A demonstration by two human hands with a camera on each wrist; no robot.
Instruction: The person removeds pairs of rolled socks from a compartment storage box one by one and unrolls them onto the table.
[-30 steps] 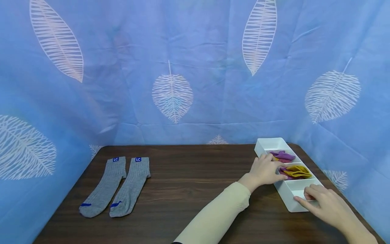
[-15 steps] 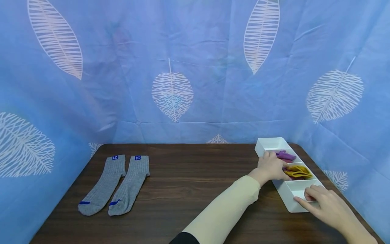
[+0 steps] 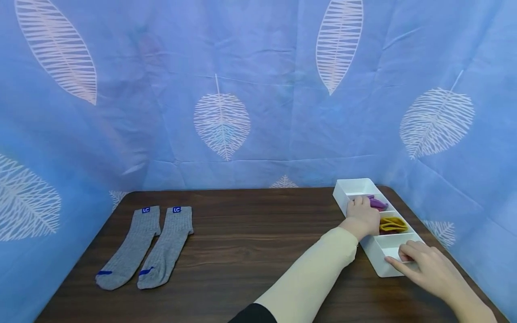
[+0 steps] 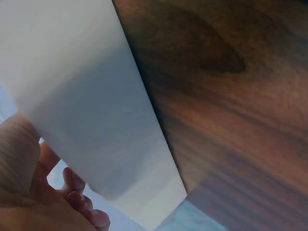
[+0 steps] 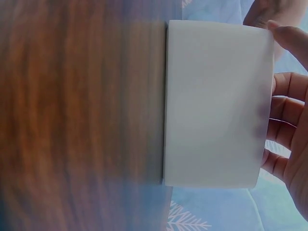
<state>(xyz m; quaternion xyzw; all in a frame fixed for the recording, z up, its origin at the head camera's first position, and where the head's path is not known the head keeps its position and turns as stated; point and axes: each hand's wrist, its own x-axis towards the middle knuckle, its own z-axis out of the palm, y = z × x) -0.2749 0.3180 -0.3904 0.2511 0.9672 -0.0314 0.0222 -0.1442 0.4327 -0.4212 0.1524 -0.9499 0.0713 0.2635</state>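
A white divided box (image 3: 383,264) stands at the right side of the table. A purple sock bundle (image 3: 378,204) lies in its second compartment from the far end, and a mustard-yellow sock bundle (image 3: 392,224) in the third. My left hand (image 3: 361,217) is at the left rim beside these compartments, its bent fingers reaching over the edge. What those fingertips touch inside is hidden in the head view. At the near end, my right hand (image 3: 432,267) grips the box wall (image 5: 219,106), thumb at one corner and fingers bent over the rim.
Two grey ankle socks, one left (image 3: 131,249) and one right (image 3: 167,249), lie flat side by side on the left of the dark wooden table (image 3: 250,242). A blue leaf-patterned curtain (image 3: 258,125) hangs behind and along both sides.
My left hand has moved from over the coloured socks back toward the box's left rim and slightly nearer. The right hand stays at the near end. The head view has shifted slightly.
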